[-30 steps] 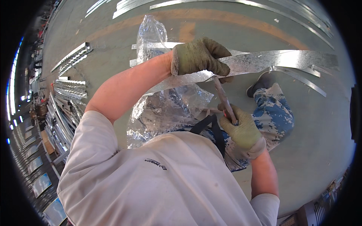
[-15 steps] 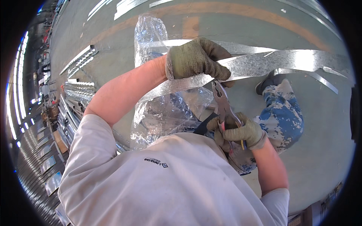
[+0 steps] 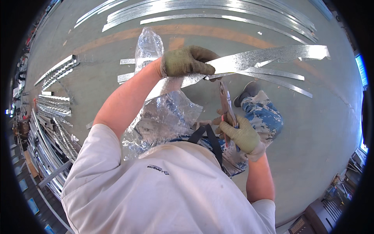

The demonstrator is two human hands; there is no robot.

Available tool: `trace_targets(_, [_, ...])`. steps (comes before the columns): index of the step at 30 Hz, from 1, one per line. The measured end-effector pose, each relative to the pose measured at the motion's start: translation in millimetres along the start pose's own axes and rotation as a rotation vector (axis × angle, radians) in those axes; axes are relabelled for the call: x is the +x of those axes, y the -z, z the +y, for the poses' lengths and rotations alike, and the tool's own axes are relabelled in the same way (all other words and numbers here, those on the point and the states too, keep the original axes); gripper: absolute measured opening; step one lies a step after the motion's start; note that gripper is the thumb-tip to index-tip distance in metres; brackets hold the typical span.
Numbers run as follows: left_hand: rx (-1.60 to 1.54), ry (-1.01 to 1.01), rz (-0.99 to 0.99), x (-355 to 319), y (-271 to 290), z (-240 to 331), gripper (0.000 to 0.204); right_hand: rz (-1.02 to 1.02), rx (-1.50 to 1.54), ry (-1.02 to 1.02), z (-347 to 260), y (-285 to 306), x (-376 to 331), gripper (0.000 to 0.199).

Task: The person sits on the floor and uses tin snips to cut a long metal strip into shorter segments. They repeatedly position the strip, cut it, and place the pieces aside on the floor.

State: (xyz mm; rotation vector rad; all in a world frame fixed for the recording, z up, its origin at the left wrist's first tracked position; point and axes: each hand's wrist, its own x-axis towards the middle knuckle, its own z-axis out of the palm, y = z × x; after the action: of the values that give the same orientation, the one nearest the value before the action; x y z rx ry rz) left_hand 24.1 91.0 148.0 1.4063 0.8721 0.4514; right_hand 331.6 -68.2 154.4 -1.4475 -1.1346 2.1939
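My gloved left hand [image 3: 186, 62] is closed around a long, flat galvanized metal strip [image 3: 269, 56], thumb and fingers pinching its edge. The strip runs across in front of me, and its right end rises slightly. In my gloved right hand [image 3: 242, 134] is a pair of pliers [image 3: 226, 102], jaws pointing up. Their tip is just below the strip's lower edge, near my left fingertips; whether it touches cannot be told. Clear plastic wrap [image 3: 163, 109] covers my left leg and extends beyond the strip.
Further narrow metal strips [image 3: 278, 75] lie below the held one. Long metal strips [image 3: 210, 6] are on the floor at the far side. Perforated metal profiles [image 3: 54, 105] are piled on the left. My right shoe [image 3: 249, 90] rests on the floor.
The view has shifted, bringing the strip's right end and more floor strips into sight. The pliers have turned more upright, and their jaws appear closer together. Both hands keep their holds.
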Motion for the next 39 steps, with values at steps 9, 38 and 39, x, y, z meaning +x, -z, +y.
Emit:
trace_targets(9, [-0.128,-0.069,-0.043,-27,-1,-12,0.077,0.221,-0.296,0.177,17,-30,15,0.035])
trace_targets(38, [-0.263,-0.036,0.048,-20,-6,-28,0.071,0.425,-0.629,0.231,3,-45,23,0.050])
trace_targets(39, [-0.257,-0.030,0.055,-19,-7,-27,0.071,0.364,-0.492,0.211,1,-45,21,0.052])
